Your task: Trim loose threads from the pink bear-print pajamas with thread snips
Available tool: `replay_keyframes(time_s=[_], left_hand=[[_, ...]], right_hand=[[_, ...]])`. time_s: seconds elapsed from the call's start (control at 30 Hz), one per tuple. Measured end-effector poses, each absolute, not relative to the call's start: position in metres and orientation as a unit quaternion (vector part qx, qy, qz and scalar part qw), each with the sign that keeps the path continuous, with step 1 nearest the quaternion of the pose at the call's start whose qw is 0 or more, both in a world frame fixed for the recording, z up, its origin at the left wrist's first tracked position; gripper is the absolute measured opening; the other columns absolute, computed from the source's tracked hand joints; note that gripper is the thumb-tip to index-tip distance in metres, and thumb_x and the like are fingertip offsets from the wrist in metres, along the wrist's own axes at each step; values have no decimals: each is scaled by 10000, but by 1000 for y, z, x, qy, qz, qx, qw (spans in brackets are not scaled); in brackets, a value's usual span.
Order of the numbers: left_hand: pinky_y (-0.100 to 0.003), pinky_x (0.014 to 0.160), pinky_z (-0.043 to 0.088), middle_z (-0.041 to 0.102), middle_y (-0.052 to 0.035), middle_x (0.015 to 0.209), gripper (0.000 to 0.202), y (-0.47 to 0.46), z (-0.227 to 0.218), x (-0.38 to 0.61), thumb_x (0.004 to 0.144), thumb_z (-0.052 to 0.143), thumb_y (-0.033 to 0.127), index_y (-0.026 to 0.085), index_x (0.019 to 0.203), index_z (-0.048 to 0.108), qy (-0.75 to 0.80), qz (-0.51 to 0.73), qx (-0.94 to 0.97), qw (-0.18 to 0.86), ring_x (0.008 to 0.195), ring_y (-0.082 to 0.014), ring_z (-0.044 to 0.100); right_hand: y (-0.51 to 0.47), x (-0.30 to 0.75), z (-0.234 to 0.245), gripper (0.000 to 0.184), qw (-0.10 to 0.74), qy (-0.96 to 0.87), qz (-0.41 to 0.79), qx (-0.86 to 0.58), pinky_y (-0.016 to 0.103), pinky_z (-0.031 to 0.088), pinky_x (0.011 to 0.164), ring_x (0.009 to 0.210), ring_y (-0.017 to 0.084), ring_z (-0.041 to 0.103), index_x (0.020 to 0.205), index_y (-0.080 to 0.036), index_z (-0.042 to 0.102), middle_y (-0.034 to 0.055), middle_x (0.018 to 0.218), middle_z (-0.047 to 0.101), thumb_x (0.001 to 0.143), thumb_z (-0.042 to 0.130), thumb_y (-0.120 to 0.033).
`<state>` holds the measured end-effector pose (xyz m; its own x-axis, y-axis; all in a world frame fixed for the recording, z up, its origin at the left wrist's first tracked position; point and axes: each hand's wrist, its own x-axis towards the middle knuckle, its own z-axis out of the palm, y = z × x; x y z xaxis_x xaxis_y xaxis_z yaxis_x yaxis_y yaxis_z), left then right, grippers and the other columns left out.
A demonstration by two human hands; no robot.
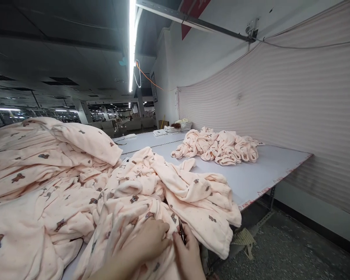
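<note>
A pink fleece garment [163, 190] printed with small bears lies crumpled on the pale table [259, 171] right in front of me. My left hand [147, 241] is closed, pinching a fold of this garment at the bottom of the view. Beside it my right hand [188, 252] is closed on small dark thread snips [181, 230], whose tips touch the fabric next to my left fingers.
A tall stack of the same pink bear-print garments [41, 163] fills the left. Another crumpled pink pile [218, 146] sits farther back on the table, with folded white stacks [181, 126] beyond. A striped cloth [280, 101] hangs along the right wall. The table edge and floor [280, 249] are at right.
</note>
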<state>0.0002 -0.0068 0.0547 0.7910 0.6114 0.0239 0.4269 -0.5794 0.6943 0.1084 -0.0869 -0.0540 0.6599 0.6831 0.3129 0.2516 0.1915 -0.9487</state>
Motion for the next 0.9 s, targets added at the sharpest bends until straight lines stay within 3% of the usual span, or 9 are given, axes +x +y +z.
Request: replay_keyframes(time_s=[0.13,0.27,0.37,0.47,0.57,0.7,0.83,0.9], left_hand=[[-341,795,393,638,-16,720,111,14,54,-15,676,542,228,237,600,623,307,162,848,401,809,-262,567],[-371,931,401,699,-48,963,303,39,47,-48,756,470,319,202,951,669,353,206,780,474,1045,-279,568],[-396,920,429,704,-68,1036,372,45,35,-66,802,486,374,196,1098,621,347,242,664,617,1026,-272,608],[-376,897,450,722,-51,1001,301,46,23,-74,750,646,317,211,1031,660,281,285,513,759,974,-267,643],[-359,882,463,736,-33,941,231,47,17,-77,721,693,228,212,952,695,248,302,448,804,936,-253,663],[-331,863,469,738,-26,918,176,50,15,-77,746,674,199,210,918,705,236,298,418,825,936,-236,665],[-329,898,452,736,-26,937,193,51,17,-76,726,700,243,206,915,710,252,299,444,806,993,-247,641],[-345,939,428,727,-35,1003,228,49,19,-75,751,671,258,206,970,702,261,297,468,790,1056,-258,608]], right_hand=[[-83,94,-54,126,681,-402,117,-601,225,441,651,678,160,553,769,-206,572,1,720,575,814,524,-313],[-75,74,-58,96,691,-431,118,-568,207,424,568,612,143,545,758,-212,586,-6,699,588,790,554,-298],[-70,70,-54,73,678,-433,164,-571,196,441,560,614,144,581,788,-203,615,-5,684,627,768,592,-269],[-69,73,-46,146,640,-453,177,-595,222,472,653,728,174,631,891,-207,667,25,791,668,773,612,-272],[-67,70,-40,201,634,-486,161,-580,228,469,669,763,177,639,964,-237,686,30,826,666,825,565,-317],[-61,62,-33,226,644,-496,150,-563,214,463,678,779,165,637,994,-237,689,29,827,666,852,534,-321],[-58,60,-32,248,641,-473,179,-578,216,460,693,779,167,634,907,-239,699,25,809,670,890,484,-362],[-58,57,-37,236,636,-455,184,-596,222,461,672,754,173,629,947,-235,673,18,820,664,831,561,-407]])
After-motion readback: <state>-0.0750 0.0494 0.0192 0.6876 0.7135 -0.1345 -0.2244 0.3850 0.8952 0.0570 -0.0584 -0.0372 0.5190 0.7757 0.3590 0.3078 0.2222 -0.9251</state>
